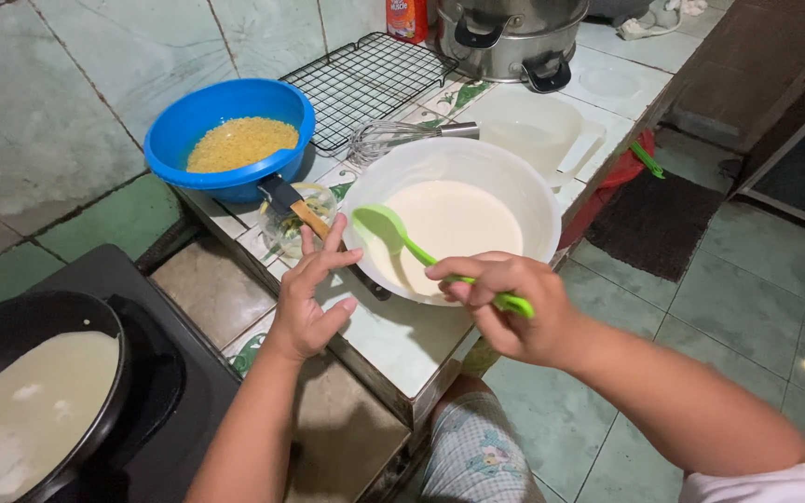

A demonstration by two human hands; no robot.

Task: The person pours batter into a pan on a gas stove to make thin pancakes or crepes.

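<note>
Your right hand (514, 312) grips the green ladle (421, 251), its cup over the white batter bowl (514, 177) on the worktop (393, 340). Your left hand (307, 293), fingers spread, steadies the rim. Keep the ladle level; scoop shallow.

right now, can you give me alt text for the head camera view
The right hand holds a green ladle over a white bowl of pale batter on a tiled counter, while the left hand rests open at the bowl's rim. A blue bowl of yellow bits sits behind; a black pan of batter is lower left.
</note>
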